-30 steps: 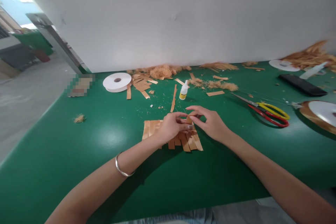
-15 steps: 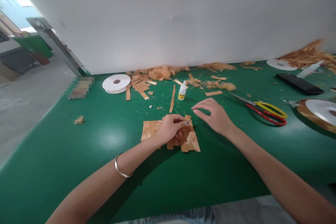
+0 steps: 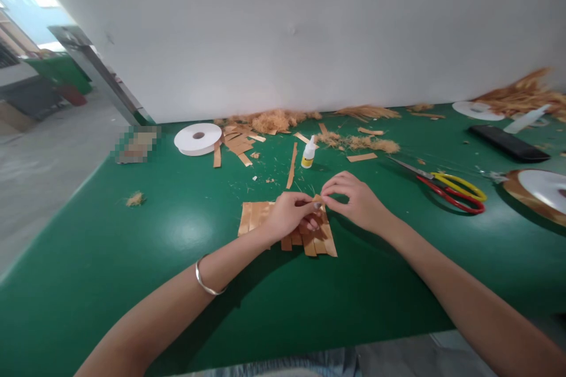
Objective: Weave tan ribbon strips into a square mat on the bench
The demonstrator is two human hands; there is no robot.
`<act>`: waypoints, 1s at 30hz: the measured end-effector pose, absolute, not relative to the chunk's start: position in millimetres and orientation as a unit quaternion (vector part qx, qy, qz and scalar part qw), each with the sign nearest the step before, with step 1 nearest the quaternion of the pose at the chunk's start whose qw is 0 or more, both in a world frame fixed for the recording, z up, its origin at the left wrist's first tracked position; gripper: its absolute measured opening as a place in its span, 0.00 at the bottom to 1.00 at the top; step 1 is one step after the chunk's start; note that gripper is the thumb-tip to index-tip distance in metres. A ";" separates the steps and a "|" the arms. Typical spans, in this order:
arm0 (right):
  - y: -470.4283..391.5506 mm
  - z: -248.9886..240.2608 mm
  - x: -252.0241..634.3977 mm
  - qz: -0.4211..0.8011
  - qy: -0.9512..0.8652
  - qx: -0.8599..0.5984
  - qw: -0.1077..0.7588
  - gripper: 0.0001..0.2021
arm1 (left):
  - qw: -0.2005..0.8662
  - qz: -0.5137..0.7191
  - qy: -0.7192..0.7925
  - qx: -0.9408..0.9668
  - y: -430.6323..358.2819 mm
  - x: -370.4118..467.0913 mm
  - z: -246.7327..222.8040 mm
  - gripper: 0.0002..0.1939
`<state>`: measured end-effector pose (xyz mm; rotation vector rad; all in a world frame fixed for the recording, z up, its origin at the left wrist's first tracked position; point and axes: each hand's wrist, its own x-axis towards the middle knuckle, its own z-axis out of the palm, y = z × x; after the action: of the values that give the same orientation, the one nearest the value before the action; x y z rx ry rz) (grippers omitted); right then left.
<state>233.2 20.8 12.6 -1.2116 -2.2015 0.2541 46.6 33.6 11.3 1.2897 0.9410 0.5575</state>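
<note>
A panel of tan ribbon strips laid side by side (image 3: 325,241) lies flat on the green table (image 3: 186,300). My left hand (image 3: 292,212) is over its middle, with thumb and index finger pinched on the upper edge of a strip near the panel's top right. Thumb and fingertips of my right hand (image 3: 354,200) are pressed together at the top right corner of the panel, close beside the left fingertips. Part of the panel is hidden under my left hand. Just beyond the hands stands a small white glue bottle with a yellow label (image 3: 308,153).
Scissors with red and yellow handles (image 3: 455,191) lie at the right, near a ribbon spool (image 3: 542,188) and a black case (image 3: 508,142). A white spool (image 3: 197,139) lies at the back left. Cut strips (image 3: 239,142) and frayed fibres (image 3: 274,121) line the wall.
My right hand has moved left to the panel's top right corner, and its thumb and fingers have closed together. My left hand has stayed nearly in place.
</note>
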 end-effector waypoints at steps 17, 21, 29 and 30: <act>22.2 19.2 241.0 0.121 -0.827 -0.471 0.281 0.08 | 0.610 0.257 0.411 0.627 27.6 47.9 2.0 0.10; 21.6 21.9 243.5 0.146 -0.837 -0.471 0.238 0.09 | 0.600 0.258 0.409 0.637 28.2 47.9 -1.1 0.10; 23.0 24.0 251.7 0.167 -0.849 -0.459 0.203 0.08 | 0.587 0.253 0.420 0.645 27.8 47.6 -1.3 0.10; 23.1 24.2 252.1 0.173 -0.848 -0.460 0.200 0.09 | 0.587 0.253 0.419 0.644 27.9 47.6 -1.8 0.10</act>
<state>252.1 23.1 24.2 -1.2852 -2.3701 0.4842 47.6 27.9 -1.8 1.5016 0.9770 0.5895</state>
